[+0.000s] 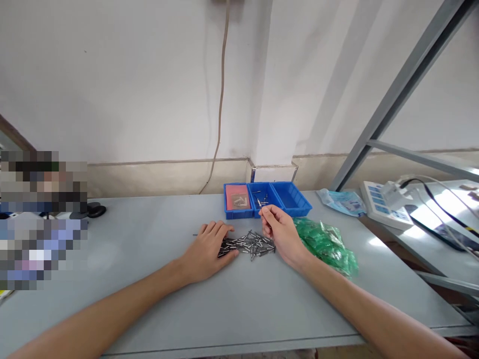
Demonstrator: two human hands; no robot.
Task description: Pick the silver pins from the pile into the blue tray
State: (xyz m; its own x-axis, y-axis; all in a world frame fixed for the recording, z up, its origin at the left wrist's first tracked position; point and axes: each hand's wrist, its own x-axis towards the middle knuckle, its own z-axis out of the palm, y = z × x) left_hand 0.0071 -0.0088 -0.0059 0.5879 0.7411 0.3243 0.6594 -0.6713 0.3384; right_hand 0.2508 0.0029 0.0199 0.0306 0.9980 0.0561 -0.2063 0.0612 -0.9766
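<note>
A loose pile of small silver and dark metal pins (254, 244), which look like blind rivets, lies on the grey table. My left hand (207, 252) rests at the pile's left side, its fingers spread and partly covering it. Just right of the pile, my right hand (279, 229) is raised and pinches one blind rivet (259, 203) between thumb and fingertips, in front of the middle blue bin (261, 186). Several similar pieces lie in that bin. In the left blue bin (238, 215) is a pink sheet (234, 191) with a small clear bag of metal pieces (240, 201) on it.
The right blue bin (290, 194) adjoins the middle one. A crumpled green plastic bag (329, 244) lies beside my right forearm. Farther right are a blue-white packet (342, 202), a power strip (385, 207) with cables and a grey metal frame (392, 104). At far left, an area is blurred out.
</note>
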